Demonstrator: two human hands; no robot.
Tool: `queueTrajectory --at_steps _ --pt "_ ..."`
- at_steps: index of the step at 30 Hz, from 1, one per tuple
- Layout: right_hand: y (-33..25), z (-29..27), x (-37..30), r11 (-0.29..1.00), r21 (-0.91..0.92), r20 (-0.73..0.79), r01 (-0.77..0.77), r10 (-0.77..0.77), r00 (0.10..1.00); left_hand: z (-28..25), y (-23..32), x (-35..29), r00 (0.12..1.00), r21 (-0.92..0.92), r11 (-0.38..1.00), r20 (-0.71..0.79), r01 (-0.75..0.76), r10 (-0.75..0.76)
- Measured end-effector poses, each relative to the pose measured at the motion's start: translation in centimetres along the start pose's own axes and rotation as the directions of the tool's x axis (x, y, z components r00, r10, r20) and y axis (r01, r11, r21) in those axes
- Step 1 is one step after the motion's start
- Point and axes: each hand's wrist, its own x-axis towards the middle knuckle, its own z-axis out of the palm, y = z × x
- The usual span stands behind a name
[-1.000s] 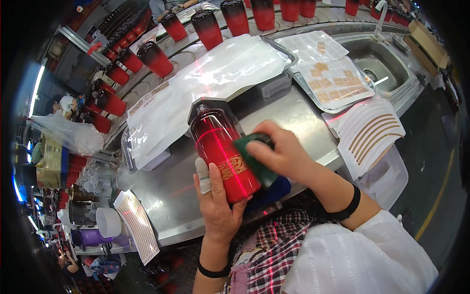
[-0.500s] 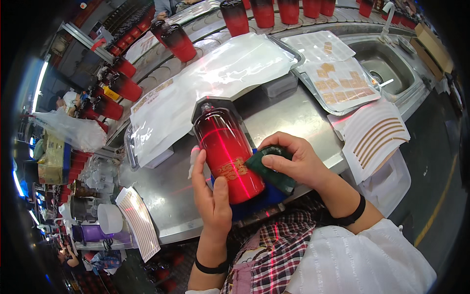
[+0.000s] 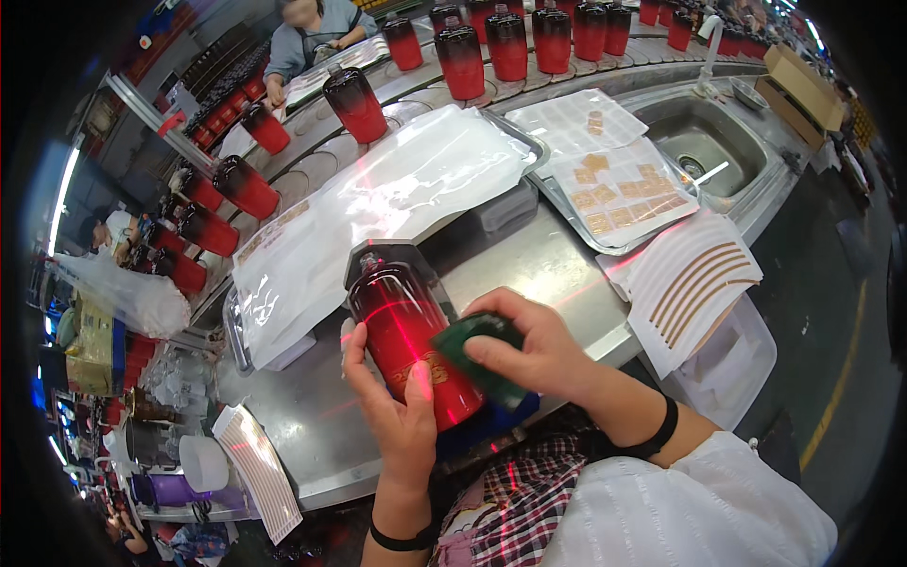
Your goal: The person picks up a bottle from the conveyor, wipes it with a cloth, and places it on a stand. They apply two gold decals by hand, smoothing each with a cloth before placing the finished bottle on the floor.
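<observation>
A glossy bottle (image 3: pixel 406 326), black at the neck and red below, lies tilted in a dark holder (image 3: pixel 383 253) on the steel table. A gold emblem (image 3: pixel 430 370) shows on its face, crossed by red laser lines. My left hand (image 3: pixel 402 406) grips the bottle's left side, with the thumb on its front near the emblem. In my right hand (image 3: pixel 524 345) is a dark green cloth (image 3: pixel 482 354), pinched between thumb and fingers, its edge against the bottle's right side. Blue material (image 3: pixel 510 416) shows beneath the bottle.
Past the bottle, white film (image 3: pixel 387 180) covers a tray. Sheets of gold stickers (image 3: pixel 614 194) lie on another tray, near a sink (image 3: pixel 709 142). Striped sheets (image 3: pixel 694 293) hang at the right and left. Red-black bottles (image 3: pixel 463 61) line a conveyor; a person (image 3: pixel 316 42) sits behind it.
The view has shifted, bringing more of the conveyor and the person into sight. My right hand's cloth now sits higher along the bottle's side, and my left thumb has moved onto the emblem area.
</observation>
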Motion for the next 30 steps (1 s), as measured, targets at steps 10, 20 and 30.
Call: queueTrajectory --at_steps 10,20,30 --pt "1.1 0.6 0.3 0.955 -0.232 0.051 0.185 -0.178 0.983 0.5 0.2 0.1 1.000 -0.095 0.995 -0.006 -0.006 0.006" --pt "1.0 -0.5 0.2 0.958 -0.283 -0.118 0.041 -0.077 0.990 -1.5 0.8 -4.0 0.881 0.663 0.586 0.291 -0.466 0.372" --pt "2.0 -1.4 0.2 0.961 -0.268 -0.143 0.072 -0.113 0.983 -0.4 3.3 -3.2 0.832 0.725 0.411 0.463 -0.553 0.305"
